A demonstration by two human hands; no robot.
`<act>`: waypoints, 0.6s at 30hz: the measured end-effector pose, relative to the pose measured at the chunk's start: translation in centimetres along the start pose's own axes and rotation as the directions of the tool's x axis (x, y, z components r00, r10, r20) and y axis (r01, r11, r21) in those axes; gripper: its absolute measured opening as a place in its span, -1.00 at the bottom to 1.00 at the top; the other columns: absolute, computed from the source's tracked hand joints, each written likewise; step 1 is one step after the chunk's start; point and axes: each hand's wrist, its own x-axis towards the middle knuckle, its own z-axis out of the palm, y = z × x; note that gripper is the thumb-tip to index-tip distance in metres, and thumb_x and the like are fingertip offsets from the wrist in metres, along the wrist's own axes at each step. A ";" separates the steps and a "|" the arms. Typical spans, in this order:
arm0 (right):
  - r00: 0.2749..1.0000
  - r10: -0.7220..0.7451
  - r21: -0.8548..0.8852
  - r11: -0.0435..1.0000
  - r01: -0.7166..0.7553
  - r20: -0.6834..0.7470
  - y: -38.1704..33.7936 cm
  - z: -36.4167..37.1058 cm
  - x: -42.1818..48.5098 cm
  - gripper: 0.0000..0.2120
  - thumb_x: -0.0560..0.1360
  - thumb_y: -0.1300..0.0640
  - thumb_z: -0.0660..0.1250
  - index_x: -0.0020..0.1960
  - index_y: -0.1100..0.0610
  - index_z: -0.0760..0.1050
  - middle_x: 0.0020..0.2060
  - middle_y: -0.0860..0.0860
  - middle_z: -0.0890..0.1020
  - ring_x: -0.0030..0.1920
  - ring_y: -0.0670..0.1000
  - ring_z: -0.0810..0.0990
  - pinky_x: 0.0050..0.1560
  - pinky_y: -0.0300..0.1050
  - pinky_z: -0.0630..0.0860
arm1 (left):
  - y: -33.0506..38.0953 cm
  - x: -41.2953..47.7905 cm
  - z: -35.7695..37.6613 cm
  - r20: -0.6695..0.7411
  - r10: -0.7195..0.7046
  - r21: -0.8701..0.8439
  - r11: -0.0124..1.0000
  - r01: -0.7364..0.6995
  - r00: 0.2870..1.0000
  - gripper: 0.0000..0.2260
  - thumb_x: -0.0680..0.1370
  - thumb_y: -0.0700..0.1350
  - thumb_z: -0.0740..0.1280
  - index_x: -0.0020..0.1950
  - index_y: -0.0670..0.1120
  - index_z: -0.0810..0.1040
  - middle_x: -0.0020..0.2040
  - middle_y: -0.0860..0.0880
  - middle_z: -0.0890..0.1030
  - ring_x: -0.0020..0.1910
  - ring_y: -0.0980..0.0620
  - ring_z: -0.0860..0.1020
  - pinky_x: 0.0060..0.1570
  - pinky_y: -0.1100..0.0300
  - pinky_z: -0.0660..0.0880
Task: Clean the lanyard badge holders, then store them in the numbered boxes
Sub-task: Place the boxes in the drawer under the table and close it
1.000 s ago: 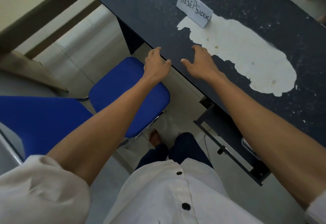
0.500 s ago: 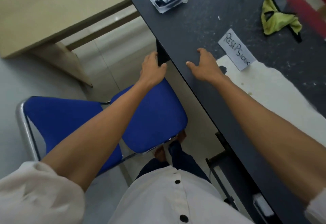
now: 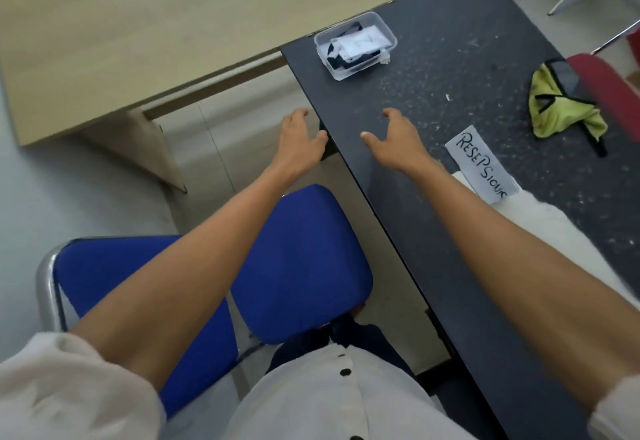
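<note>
A clear plastic box (image 3: 355,45) stands near the far left corner of the dark table (image 3: 450,100). Inside it lie a badge holder with a white card and a black lanyard. My left hand (image 3: 300,137) hovers open just off the table's left edge, below the box. My right hand (image 3: 398,139) is over the table top with its fingers spread and nothing in it, also short of the box. A yellow-green cloth (image 3: 564,112) with black trim lies at the right.
A paper sign (image 3: 481,164) with handwritten letters stands to the right of my right hand, beside a white worn patch (image 3: 540,228). A blue chair (image 3: 298,263) sits under my arms. A light wooden desk (image 3: 138,23) adjoins the table. A red seat (image 3: 609,86) shows at far right.
My view has swung left along the table, bringing the clear box fully into sight. Both hands have travelled forward toward the box, fingers spreading.
</note>
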 end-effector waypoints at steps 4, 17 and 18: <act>0.998 0.021 0.021 1.000 -0.020 -0.053 -0.4 -0.6 1.2 -0.36 0.54 -0.04 0.30 0.48 0.20 0.15 0.42 0.17 0.30 0.40 0.15 0.32 0.34 0.01 0.29 | 0.4 2.3 -0.6 0.014 0.010 -0.018 1.000 -0.010 1.000 -0.53 0.59 -0.10 0.23 0.48 -0.15 0.23 0.48 -0.13 0.26 0.44 -0.05 0.26 0.36 0.18 0.20; 1.000 -0.012 -0.012 1.000 0.012 0.023 -1.1 -1.7 10.8 -0.34 0.53 -0.05 0.31 0.48 0.21 0.14 0.43 0.19 0.29 0.41 0.16 0.30 0.37 0.02 0.28 | 1.2 9.6 1.0 -0.040 -0.076 -0.077 0.994 0.073 0.996 -0.52 0.59 -0.10 0.25 0.48 -0.18 0.24 0.46 -0.14 0.31 0.41 -0.06 0.30 0.36 0.14 0.25; 0.999 -0.029 -0.018 0.999 0.029 0.022 -1.1 -1.8 12.1 -0.35 0.53 -0.04 0.31 0.47 0.21 0.15 0.42 0.20 0.30 0.40 0.17 0.31 0.36 0.01 0.28 | 1.4 10.4 1.0 -0.047 -0.092 -0.088 0.992 0.087 0.995 -0.51 0.59 -0.10 0.25 0.48 -0.18 0.23 0.46 -0.14 0.30 0.42 -0.06 0.30 0.35 0.15 0.24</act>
